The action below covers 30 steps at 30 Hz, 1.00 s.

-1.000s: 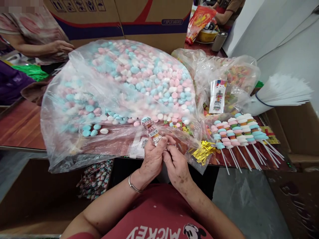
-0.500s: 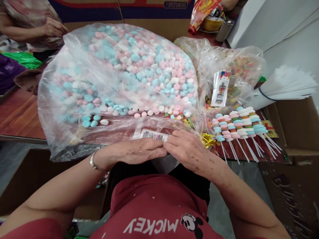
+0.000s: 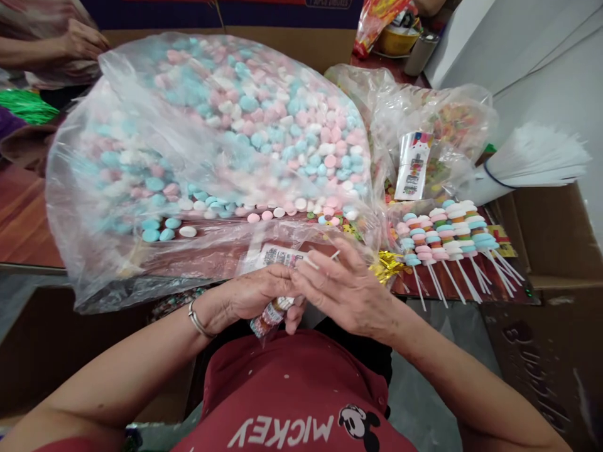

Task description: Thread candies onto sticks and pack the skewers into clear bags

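In front of my shirt, my left hand (image 3: 261, 290) is closed around a candy skewer in a printed clear wrapper (image 3: 271, 317). The packed candies tilt down to the left, out below my fingers. My right hand (image 3: 351, 295) meets the left one at the upper end, its fingers bent round the skewer's white stick, which pokes out between them. Just behind my hands lies a printed clear packet (image 3: 277, 256). To the right, several candy skewers (image 3: 450, 232) of pink, blue and white discs lie side by side, sticks toward me.
A big clear bag (image 3: 226, 138) of pastel candies fills the table's middle. Behind the skewers are a bag of gummy rings (image 3: 452, 119), a stack of printed wrappers (image 3: 413, 166), white sticks in a holder (image 3: 532, 163) and gold ties (image 3: 389, 267). Another person's hand (image 3: 85, 41) shows at the far left.
My hands were together, palms down, at the table edge. Now the wrapped skewer shows below my left hand, and its white stick shows between my right fingers. The view has shifted slightly.
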Motion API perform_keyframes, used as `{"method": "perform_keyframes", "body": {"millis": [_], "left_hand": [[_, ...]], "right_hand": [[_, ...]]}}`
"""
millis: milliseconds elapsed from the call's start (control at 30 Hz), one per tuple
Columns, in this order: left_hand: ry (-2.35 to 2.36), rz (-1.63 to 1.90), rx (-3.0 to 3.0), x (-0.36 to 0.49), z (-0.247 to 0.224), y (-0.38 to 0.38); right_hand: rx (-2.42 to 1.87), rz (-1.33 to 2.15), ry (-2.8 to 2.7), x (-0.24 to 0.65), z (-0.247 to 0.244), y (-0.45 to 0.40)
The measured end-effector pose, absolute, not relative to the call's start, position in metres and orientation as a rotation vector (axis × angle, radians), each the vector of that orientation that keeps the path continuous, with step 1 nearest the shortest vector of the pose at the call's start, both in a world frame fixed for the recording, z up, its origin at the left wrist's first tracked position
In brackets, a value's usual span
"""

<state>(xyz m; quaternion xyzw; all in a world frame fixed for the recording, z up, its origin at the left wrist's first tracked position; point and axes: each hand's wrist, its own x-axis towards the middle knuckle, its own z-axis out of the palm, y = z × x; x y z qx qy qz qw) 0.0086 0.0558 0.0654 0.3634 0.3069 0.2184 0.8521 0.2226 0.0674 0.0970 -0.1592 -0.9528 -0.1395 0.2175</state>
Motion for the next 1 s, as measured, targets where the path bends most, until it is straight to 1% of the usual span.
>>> {"method": "perform_keyframes", "body": {"millis": [133, 233, 300, 400, 467, 533, 600, 667, 733, 833, 1000], "left_hand": [[0.603, 0.258, 0.708, 0.009, 0.057, 0.044], [0.68, 0.145, 0.993, 0.012, 0.058, 0.037], [0.841, 0.282, 1.389, 0.017, 0.059, 0.033], [0.945, 0.682, 1.948, 0.027, 0.057, 0.028], [0.852, 0.831, 2.162, 0.031, 0.055, 0.027], [0.794, 0.888, 2.213, 0.033, 0.055, 0.028], [0.849, 0.911, 2.085, 0.032, 0.059, 0.03], [0.957, 0.908, 1.78, 0.03, 0.065, 0.033], [1.031, 0.875, 1.386, 0.03, 0.069, 0.034], [1.02, 0.855, 0.946, 0.036, 0.072, 0.035], [0.923, 0.881, 0.714, 0.052, 0.068, 0.035]], "right_hand": [[-0.436, -0.311, -2.645, 0.221, 0.078, 0.045], [-0.527, -0.225, -2.688, 0.224, 0.071, 0.036], [-0.668, -0.132, -2.66, 0.226, 0.069, 0.033], [-0.841, 0.028, -2.587, 0.227, 0.071, 0.031], [-0.888, 0.097, -2.569, 0.229, 0.075, 0.031], [-0.907, 0.104, -2.544, 0.234, 0.082, 0.031], [-0.94, 0.031, -2.472, 0.247, 0.086, 0.035], [-1.034, -0.082, -2.351, 0.267, 0.086, 0.041], [-1.216, -0.162, -2.231, 0.288, 0.077, 0.051], [-1.452, -0.185, -2.233, 0.311, 0.055, 0.063], [-1.572, -0.283, -2.225, 0.313, 0.028, 0.073]]}}
